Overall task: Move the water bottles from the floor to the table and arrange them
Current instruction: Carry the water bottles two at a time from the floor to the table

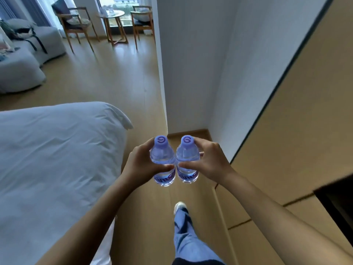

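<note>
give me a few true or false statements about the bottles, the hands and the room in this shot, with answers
1. Each hand holds one water bottle. True: the left hand grips the left bottle and the right hand grips the right bottle.
2. The bottles stand on the floor. False: both are held up in the air above the wooden floor.
3. Both bottles have their caps on. True.
4. The two bottles are held far apart. False: they are side by side, their sides about touching.
5. A bed with white bedding lies to the person's right. False: the bed is on the left.
6. A small round table stands between two chairs by the window. True.
</note>
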Available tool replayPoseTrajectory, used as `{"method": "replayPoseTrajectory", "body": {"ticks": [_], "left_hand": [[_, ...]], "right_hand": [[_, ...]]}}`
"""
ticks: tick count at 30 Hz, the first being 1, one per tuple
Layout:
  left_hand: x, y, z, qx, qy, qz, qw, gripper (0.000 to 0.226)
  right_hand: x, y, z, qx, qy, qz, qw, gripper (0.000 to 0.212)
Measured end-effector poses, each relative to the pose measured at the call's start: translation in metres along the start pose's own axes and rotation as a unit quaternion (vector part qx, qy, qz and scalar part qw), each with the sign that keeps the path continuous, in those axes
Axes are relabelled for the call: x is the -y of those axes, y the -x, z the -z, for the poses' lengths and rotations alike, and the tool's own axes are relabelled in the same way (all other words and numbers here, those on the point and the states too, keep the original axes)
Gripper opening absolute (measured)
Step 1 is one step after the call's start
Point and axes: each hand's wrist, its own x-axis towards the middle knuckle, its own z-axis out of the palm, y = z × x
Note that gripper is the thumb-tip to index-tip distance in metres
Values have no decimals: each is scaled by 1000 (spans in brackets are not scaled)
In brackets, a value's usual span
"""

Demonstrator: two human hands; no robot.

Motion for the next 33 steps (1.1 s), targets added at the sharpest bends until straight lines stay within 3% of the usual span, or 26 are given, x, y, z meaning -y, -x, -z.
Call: {"method": "replayPoseTrajectory", "body": {"ticks": [12,18,25,33], "left_hand": [[88,-286,87,-49,-7,58,997,62],[169,-409,141,-59,-11,75,995,57],[265,-574,231,-13,-25,79,997,57],[341,-751,318,-41,-47,95,994,52]], "right_hand": [[-54,-343,-17,35,-19,46,998,63],[-84,-495,-65,49,-20,49,997,66],[-99,-686,-131,27,-37,27,999,60],[-112,-894,-174,5,-26,39,999,58]]}}
